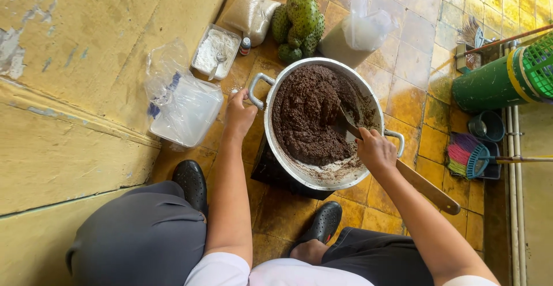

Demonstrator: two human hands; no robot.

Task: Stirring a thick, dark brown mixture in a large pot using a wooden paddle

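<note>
Both hands grip firmly: left hand (239,113) steadying the pot handle (257,87), right hand (374,149) working the wooden paddle (423,185) through the dark mash (305,116).

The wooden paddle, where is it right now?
In the head view, the wooden paddle runs from the right hand into the dark mixture inside the metal pot, right of centre.
</note>
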